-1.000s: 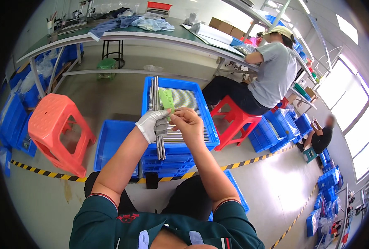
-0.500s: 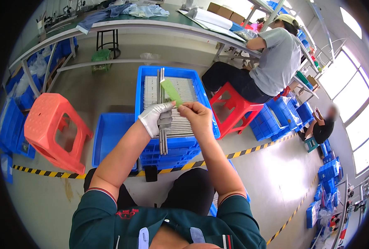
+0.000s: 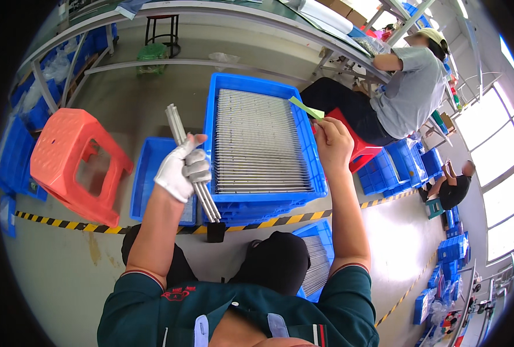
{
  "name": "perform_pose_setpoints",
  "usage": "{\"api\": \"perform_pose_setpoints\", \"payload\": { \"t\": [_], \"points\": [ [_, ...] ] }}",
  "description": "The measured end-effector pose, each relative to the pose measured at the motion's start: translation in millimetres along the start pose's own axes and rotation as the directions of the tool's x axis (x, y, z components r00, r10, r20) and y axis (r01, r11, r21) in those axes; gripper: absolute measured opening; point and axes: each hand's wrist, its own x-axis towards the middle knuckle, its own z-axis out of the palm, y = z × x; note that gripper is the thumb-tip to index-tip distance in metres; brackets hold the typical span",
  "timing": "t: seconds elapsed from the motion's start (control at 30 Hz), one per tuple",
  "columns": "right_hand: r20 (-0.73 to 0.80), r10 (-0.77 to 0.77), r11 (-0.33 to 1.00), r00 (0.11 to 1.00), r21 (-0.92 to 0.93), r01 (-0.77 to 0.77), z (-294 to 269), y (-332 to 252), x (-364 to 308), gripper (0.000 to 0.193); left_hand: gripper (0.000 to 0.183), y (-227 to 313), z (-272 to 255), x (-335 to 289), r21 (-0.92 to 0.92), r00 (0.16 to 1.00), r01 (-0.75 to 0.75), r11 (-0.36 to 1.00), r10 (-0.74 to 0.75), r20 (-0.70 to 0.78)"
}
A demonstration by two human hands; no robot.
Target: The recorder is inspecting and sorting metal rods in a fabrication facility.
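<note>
My left hand (image 3: 185,169), in a white-and-grey work glove, is closed round a small bundle of thin metal rods (image 3: 176,122), held at a slant beside the left wall of the blue crate. Bare and raised past that crate's right rim, my right hand (image 3: 334,141) pinches a light green strip (image 3: 307,108), which looks like paper or card. Between the hands stands the blue crate (image 3: 257,81), on top of other blue crates. Rows of similar metal rods (image 3: 260,147) lie side by side in it, running left to right.
Left of the stack is another blue bin (image 3: 153,151), and beyond it a red stool (image 3: 74,150). By my right knee a blue crate holds more rods (image 3: 314,263). A person (image 3: 410,87) sits at the far right near the long workbench (image 3: 210,8). Striped tape (image 3: 280,220) crosses the floor.
My hands have parted. The left carried the rods off the crate to the left and tilted them; the right moved right with the green strip. The rods in the crate are now uncovered.
</note>
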Motion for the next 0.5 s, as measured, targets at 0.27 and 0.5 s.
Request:
{"api": "perform_pose_setpoints", "payload": {
  "t": [0.27, 0.5],
  "points": [
    [0.01, -0.238, 0.935, 0.971, -0.267, 0.232, 12, 20, 16, 0.009, 0.03, 28, -50, -6, -0.292, 0.951, -0.221, 0.931, 0.139, -0.276],
    [-0.012, -0.233, 0.92, 0.972, -0.328, 0.216, 13, 22, 17, 0.011, 0.025, 40, -63, -4, -0.103, 0.844, -0.363, 0.926, 0.28, -0.457]
  ]
}}
